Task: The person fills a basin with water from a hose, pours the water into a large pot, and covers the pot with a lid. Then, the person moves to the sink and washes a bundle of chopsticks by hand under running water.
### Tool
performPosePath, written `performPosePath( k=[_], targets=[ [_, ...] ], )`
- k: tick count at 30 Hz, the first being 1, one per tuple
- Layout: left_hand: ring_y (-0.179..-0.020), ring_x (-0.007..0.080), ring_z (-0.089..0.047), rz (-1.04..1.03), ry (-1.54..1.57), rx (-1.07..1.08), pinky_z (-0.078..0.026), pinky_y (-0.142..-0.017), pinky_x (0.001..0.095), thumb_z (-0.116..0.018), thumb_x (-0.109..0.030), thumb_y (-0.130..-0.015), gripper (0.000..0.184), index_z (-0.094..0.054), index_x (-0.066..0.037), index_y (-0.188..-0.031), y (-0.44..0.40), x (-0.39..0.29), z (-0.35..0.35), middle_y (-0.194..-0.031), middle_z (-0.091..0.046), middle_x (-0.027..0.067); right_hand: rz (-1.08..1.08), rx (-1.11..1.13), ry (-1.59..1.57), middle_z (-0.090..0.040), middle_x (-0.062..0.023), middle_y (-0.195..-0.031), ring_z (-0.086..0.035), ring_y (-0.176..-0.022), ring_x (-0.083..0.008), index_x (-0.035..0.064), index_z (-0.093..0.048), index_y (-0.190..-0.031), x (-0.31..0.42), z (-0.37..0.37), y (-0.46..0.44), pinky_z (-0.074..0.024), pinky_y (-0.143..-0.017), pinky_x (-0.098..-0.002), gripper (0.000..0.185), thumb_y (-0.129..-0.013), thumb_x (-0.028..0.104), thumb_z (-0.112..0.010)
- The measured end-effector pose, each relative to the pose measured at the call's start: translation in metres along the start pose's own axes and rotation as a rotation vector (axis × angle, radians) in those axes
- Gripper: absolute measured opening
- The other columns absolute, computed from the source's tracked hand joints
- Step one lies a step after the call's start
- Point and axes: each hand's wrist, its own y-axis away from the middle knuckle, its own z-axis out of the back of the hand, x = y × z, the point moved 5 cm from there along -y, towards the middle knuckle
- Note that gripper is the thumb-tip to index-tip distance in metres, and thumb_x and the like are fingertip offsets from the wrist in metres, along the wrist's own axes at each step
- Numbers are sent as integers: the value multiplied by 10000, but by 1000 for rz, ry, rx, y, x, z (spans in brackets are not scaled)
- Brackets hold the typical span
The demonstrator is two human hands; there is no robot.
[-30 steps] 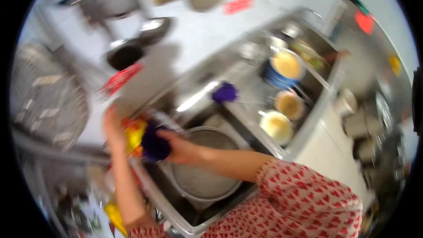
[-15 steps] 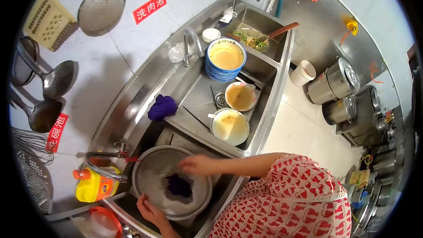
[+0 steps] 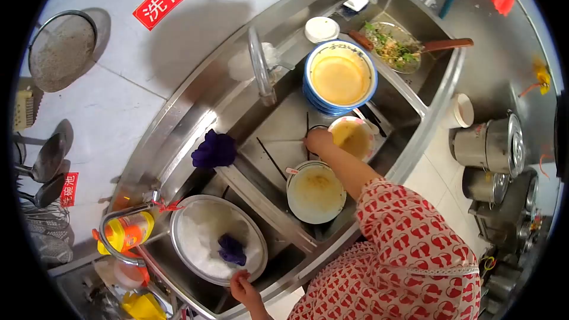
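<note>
My left hand point(image 3: 244, 289) is at the near rim of a round metal basin point(image 3: 176, 234), with its curled fingers on the edge. White suds fill the basin, and a dark purple cloth point(image 3: 232, 249) lies in them. My right hand point(image 3: 320, 141) reaches into the middle sink beside the drain, at the left edge of a bowl of brownish liquid point(image 3: 351, 138). Its fingers point down and are mostly hidden. Just below that hand is a pale bowl point(image 3: 316, 192) with yellowish residue and a spoon handle at its rim. Dark chopsticks point(image 3: 272, 160) lie on the sink floor.
Stacked blue-rimmed bowls point(image 3: 340, 82) stand at the back of the middle sink, near a curved faucet point(image 3: 261, 65). Another purple cloth point(image 3: 214, 149) rests on the ledge. A strainer with food scraps point(image 3: 392, 47) sits in the far sink. A yellow detergent bottle point(image 3: 127, 232) stands at the left.
My right hand has left the space over the basin and moved into the middle sink beside the bowls. My left hand stays at the basin's rim. The view has shifted and turned.
</note>
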Motion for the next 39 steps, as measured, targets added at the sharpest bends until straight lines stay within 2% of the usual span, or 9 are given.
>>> performPosePath(
  k=[8, 15, 20, 25, 27, 30, 33, 37, 39],
  targets=[
    [-807, 177, -595, 182, 106, -73, -502, -736, 296, -414, -23, -907, 156, -549, 32, -961, 20, -5, -21, -880, -606, 121, 104, 76, 38, -586, -158, -1027, -577, -986, -270, -9, -543, -1070, 94, -16, -16, -500, -793, -355, 604, -738, 485, -646],
    [-768, 161, -602, 266, 140, -125, -486, -724, 271, -415, -3, -889, 166, -565, 17, -956, 36, -6, -32, -873, -624, 108, 134, -48, -4, -594, -186, -928, -617, -892, -282, 4, -498, -1093, 158, -88, -24, -522, -751, -359, 416, -791, 270, -602],
    [-766, 158, -597, 247, 131, -111, -469, -711, 263, -426, -25, -893, 167, -576, 24, -949, 33, -7, -31, -866, -620, 107, 271, 30, -93, -619, -192, -862, -613, -849, -333, -2, -559, -945, 147, -44, -20, -501, -760, -393, 225, -789, 159, -558],
    [-803, 157, -585, 88, 166, 6, -464, -736, 264, -418, -13, -892, 175, -575, 33, -954, -7, -37, -61, -855, -603, 94, 430, -149, -437, -597, -236, -879, -578, -835, -384, -11, -576, -897, 143, 21, -8, -462, -726, -447, 209, -789, 162, -529],
    [-904, 195, -567, 58, 174, 64, -443, -820, 299, -468, -32, -869, 212, -538, 34, -1058, -30, -55, -80, -987, -580, 125, 527, -116, -562, -595, -240, -858, -578, -826, -395, -9, -565, -912, 151, 73, 37, -455, -727, -462, 233, -820, 194, -499],
    [-1158, 338, -418, -299, -136, 143, -302, -1000, 393, -583, -81, -782, 566, -357, 37, -1287, -58, -120, -116, -1263, -417, 212, 667, -46, -750, -571, -183, -869, -547, -822, -370, 39, -554, -906, 138, 133, 112, -437, -704, -429, 128, -821, 133, -539],
    [-1183, 371, -392, -533, -305, 204, -291, -1012, 399, -598, -68, -760, 620, -328, 38, -1307, -64, -192, -158, -1290, -392, 231, 878, -41, -852, -570, -126, -885, -548, -847, -315, 47, -560, -927, 108, 168, 183, -449, -735, -383, 120, -809, 69, -565],
    [-949, 378, -510, -580, -349, 566, -409, -827, 406, -586, -24, -758, 384, -482, 38, -1122, -65, -190, -209, -1019, -536, 216, 897, -3, -1018, -561, -101, -909, -542, -855, -279, 49, -571, -944, 52, 192, 215, -451, -761, -346, 132, -813, 61, -564],
    [-803, 340, -527, -620, -293, 440, -428, -726, 393, -550, -35, -801, 204, -510, 32, -989, -64, -186, -216, -867, -542, 183, 828, 6, -1048, -559, -98, -905, -542, -841, -272, 50, -578, -947, 18, 188, 202, -452, -757, -334, 140, -807, 56, -572]
  ],
)
